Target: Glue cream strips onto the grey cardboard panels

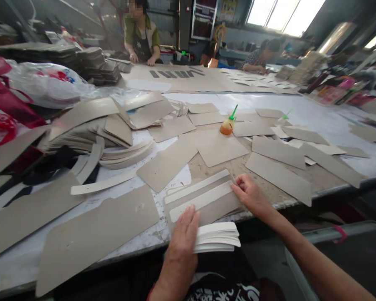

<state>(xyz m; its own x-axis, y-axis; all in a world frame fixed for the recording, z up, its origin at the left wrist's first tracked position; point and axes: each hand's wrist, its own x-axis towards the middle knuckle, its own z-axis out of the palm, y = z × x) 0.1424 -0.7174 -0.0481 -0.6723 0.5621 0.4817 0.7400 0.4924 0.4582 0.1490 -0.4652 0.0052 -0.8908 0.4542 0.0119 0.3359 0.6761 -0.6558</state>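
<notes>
My left hand (184, 234) is closed round a stack of white strips (217, 237), held at the table's near edge. Its fingertips reach onto a grey cardboard panel (219, 207) that bears two white strips (203, 200) laid along it. At the right end of that panel, my right hand (249, 193) pinches the upper strip and the panel's corner with bent fingers. The panel lies on top of a few more like it, just inside the table edge.
Many grey cardboard pieces (166, 163) cover the white table (301, 109). An orange glue bottle (228, 124) with a green nozzle stands mid-table, and a second one (283, 118) stands farther right. Plastic bags (34, 83) lie far left. Two people (141, 33) work at the far side.
</notes>
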